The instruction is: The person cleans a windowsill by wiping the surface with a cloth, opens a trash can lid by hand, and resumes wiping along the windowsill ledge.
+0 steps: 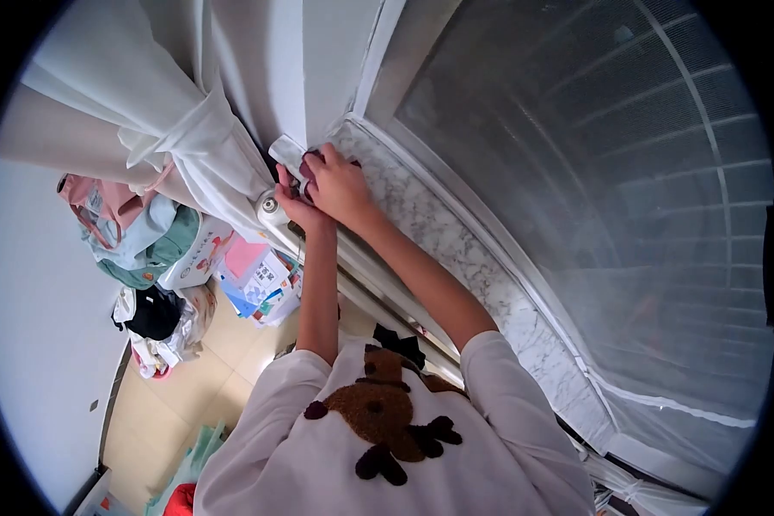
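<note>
Both of my hands meet near the corner of a marbled window sill, at the upper middle of the view. My right hand (342, 187) has its fingers bent over a dark red item (313, 162), which looks soft. Close beside it on the left, my left hand (299, 206) is curled at the lower edge of that item. A white object (285, 150) shows just beyond the fingers; its kind is unclear. The marbled sill (413, 202) runs down to the right of my hands. A white radiator end (271, 208) lies just left of my left wrist.
A tied white curtain (193, 129) hangs at the left. Below it are pink and green bags (116, 206), a black cloth bundle (155, 311) and stacked papers (258, 273) on the tiled floor (159, 404). A screened window (576, 172) fills the right side.
</note>
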The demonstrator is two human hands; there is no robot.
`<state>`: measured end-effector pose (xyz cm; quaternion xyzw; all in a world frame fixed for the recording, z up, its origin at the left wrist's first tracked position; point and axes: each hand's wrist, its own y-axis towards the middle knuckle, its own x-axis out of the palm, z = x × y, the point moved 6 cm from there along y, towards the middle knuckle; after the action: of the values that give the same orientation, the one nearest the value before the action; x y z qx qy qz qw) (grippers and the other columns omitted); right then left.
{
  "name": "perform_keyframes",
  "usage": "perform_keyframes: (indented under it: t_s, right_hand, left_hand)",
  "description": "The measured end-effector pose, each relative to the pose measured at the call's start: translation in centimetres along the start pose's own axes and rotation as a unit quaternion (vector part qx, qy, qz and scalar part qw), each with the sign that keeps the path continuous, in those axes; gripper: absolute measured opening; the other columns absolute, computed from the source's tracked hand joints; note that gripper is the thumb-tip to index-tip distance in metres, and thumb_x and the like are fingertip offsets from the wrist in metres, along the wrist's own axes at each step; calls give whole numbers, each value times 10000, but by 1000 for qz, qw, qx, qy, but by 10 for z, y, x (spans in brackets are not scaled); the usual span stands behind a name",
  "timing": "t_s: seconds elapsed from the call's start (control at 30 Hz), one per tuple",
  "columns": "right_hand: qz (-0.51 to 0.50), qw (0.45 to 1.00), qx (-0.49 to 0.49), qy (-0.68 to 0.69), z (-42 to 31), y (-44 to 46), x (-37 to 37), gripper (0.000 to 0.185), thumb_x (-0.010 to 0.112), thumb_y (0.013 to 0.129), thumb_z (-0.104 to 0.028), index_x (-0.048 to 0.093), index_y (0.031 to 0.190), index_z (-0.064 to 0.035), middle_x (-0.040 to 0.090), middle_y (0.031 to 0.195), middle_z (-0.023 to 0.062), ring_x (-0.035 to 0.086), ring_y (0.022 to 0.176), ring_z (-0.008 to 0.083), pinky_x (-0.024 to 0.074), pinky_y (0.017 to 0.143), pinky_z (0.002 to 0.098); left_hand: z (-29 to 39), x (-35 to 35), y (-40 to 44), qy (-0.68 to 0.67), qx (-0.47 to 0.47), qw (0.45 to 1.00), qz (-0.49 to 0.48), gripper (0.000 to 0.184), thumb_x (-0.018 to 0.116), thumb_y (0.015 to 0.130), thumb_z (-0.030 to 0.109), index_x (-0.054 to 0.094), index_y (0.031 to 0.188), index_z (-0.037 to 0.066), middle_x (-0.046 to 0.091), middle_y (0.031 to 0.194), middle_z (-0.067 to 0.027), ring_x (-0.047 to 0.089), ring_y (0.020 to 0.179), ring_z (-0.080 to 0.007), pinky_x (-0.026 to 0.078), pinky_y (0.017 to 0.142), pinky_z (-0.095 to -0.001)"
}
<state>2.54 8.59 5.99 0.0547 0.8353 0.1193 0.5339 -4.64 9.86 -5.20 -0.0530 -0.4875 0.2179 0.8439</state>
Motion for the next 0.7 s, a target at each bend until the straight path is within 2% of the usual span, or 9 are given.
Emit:
perform_keyframes:
  t_s: [0.07, 0.13, 0.23, 0.37, 0.5, 0.57, 0.6, 0.67, 0.7]
  right_hand:
    - [6, 1000, -12, 3, -4, -2, 0, 376, 655, 654, -127, 570, 1011, -45, 496, 974, 125, 577, 870, 287, 496, 704, 397]
    - [17, 999, -50, 4, -9, 0, 1, 349, 642, 670, -136, 574, 1002, -50, 497, 970, 122, 582, 863, 269, 503, 676, 383]
    - [26, 996, -65, -45, -19, 19, 19, 314, 617, 686, -145, 576, 983, -51, 501, 967, 118, 586, 862, 253, 511, 633, 368]
    - [46, 996, -34, -74, -31, 35, 29, 298, 598, 687, -146, 575, 968, -49, 499, 954, 120, 580, 859, 256, 519, 608, 356]
    - [75, 997, -20, -15, -26, 18, 24, 291, 625, 680, -154, 587, 955, -66, 494, 951, 119, 569, 875, 264, 516, 641, 365]
    - [43, 999, 9, 6, -20, 6, 22, 320, 652, 674, -179, 602, 980, -99, 496, 965, 118, 568, 884, 281, 507, 676, 389]
    - [48, 999, 10, 6, -20, 0, 16, 320, 652, 674, -179, 602, 980, -99, 496, 965, 118, 568, 884, 281, 507, 676, 389]
    - [53, 997, 36, 52, -14, -13, 5, 358, 654, 670, -192, 609, 1019, -121, 501, 974, 118, 579, 862, 289, 504, 696, 393]
    - [22, 994, 71, 81, -10, -18, 0, 378, 655, 675, -200, 620, 1044, -132, 524, 971, 130, 593, 845, 301, 501, 727, 392]
  left_hand:
    - [-5, 1, -1, -59, -88, 994, -2, 458, 277, 918, 299, 477, 1267, 81, 519, 1207, -87, 467, 1125, -247, 351, 991, -383]
    - [-4, 2, 2, -66, -85, 994, 3, 446, 284, 910, 306, 494, 1248, 106, 525, 1201, -91, 468, 1126, -259, 345, 998, -384]
    - [-5, -1, 1, -113, -110, 987, 2, 439, 289, 903, 309, 513, 1213, 92, 526, 1199, -91, 490, 1100, -261, 360, 988, -390]
    - [-1, 3, 3, -113, -169, 974, -95, 402, 297, 913, 289, 518, 1133, 36, 576, 1094, -75, 529, 1018, -215, 408, 878, -312]
    - [-2, -7, 14, -58, -120, 984, -119, 414, 269, 903, 290, 504, 1173, 82, 536, 1186, -55, 465, 1136, -220, 362, 974, -351]
    - [-27, -33, 41, -192, -146, 952, -187, 412, 287, 919, 301, 493, 1202, 84, 512, 1231, -46, 451, 1160, -209, 357, 983, -357]
    - [-20, -25, 36, -191, -147, 952, -192, 412, 287, 919, 301, 493, 1202, 84, 512, 1231, -46, 451, 1160, -209, 357, 983, -357]
    - [-6, -31, 24, -25, -126, 990, -55, 410, 308, 931, 331, 497, 1198, 84, 516, 1228, -37, 447, 1164, -205, 356, 988, -366]
    - [-5, -30, 18, -30, -155, 986, -61, 409, 309, 937, 348, 501, 1185, 85, 536, 1195, -45, 472, 1134, -211, 371, 978, -376]
